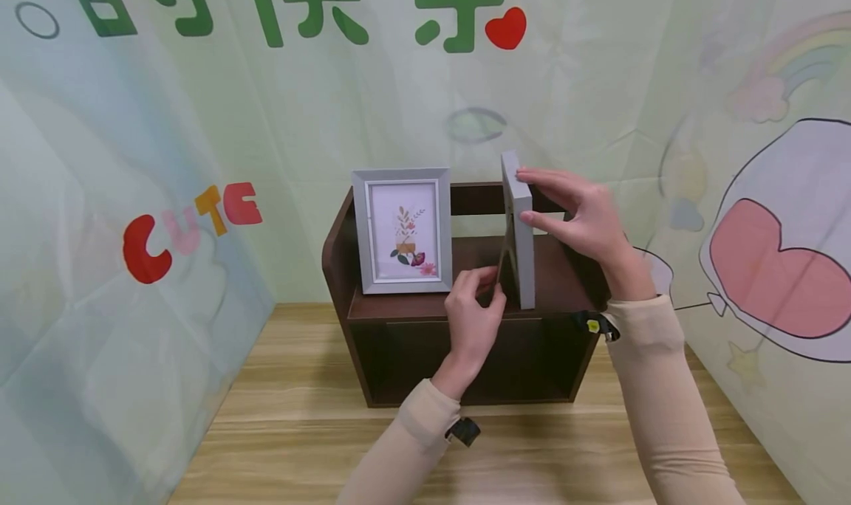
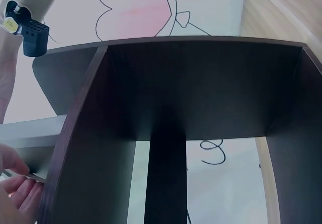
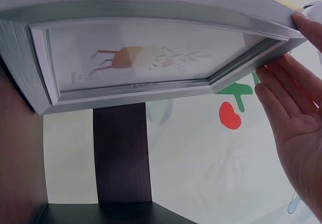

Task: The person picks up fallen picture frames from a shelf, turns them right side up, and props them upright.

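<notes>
A grey picture frame (image 1: pixel 525 246) stands nearly edge-on on the right part of the dark brown shelf's upper board (image 1: pixel 555 283). My right hand (image 1: pixel 578 210) holds it near the top, thumb on the near edge and fingers at the upper corner. In the right wrist view, the frame's front (image 3: pixel 146 58) shows a print of a vase-like shape with sprigs. Behind the frame, my left hand (image 1: pixel 473 313) pinches its thin back stand (image 1: pixel 503 258) between thumb and fingers. A second grey picture frame (image 1: pixel 402 283) with a flower print stands upright at the left, facing forward.
The small shelf (image 1: pixel 359 350) has raised sides, a back rail (image 1: pixel 475 201) and an open lower compartment (image 1: pixel 405 361). It rests on a wood-grain table (image 1: pixel 279 416). Printed fabric walls (image 1: pixel 299 114) close in the back and both sides.
</notes>
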The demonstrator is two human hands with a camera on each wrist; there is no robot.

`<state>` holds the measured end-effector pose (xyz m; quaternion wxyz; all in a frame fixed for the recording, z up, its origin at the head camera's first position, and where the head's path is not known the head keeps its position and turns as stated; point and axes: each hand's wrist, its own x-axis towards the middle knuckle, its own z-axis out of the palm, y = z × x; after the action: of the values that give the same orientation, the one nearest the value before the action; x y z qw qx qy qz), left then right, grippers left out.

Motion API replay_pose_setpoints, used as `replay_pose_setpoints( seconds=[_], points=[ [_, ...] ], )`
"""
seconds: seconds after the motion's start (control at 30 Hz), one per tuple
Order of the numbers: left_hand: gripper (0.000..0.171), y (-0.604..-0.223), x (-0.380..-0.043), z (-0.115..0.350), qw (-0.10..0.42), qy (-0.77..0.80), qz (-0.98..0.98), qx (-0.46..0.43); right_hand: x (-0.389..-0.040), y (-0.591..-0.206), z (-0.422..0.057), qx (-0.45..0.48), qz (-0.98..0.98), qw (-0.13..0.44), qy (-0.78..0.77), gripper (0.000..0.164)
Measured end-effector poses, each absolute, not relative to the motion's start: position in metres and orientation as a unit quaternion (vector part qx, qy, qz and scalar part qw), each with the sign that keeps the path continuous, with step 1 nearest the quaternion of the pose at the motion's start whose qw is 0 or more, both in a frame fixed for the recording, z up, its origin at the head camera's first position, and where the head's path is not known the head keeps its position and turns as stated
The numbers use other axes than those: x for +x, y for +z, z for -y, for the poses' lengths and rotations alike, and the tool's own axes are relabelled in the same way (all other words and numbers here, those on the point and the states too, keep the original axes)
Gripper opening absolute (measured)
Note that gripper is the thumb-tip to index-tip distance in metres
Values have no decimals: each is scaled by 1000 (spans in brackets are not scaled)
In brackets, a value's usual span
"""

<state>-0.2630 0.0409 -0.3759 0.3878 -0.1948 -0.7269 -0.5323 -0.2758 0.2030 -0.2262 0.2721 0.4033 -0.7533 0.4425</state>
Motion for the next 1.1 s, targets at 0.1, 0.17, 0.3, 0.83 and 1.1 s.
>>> replay_pose_setpoints(
  seconds=[0.1, 0.17, 0.3, 0.83, 1.1],
  points=[
    [14, -376, -264, -36, 397, -520, 730, -198, -277, -226, -200, 412, 749, 276, 439, 48],
    [14, -377, -265, -31, 407, -511, 731, -197, -278, -227, -198, 416, 748, 278, 436, 48],
    [14, -376, -268, -23, 420, -502, 733, -185, -277, -227, -195, 417, 750, 280, 431, 48],
    [15, -370, -272, -2, 410, -503, 746, -152, -276, -223, -179, 423, 763, 276, 403, 47],
    [13, -361, -272, 3, 391, -493, 762, -152, -276, -223, -176, 419, 772, 270, 394, 47]
  ],
)
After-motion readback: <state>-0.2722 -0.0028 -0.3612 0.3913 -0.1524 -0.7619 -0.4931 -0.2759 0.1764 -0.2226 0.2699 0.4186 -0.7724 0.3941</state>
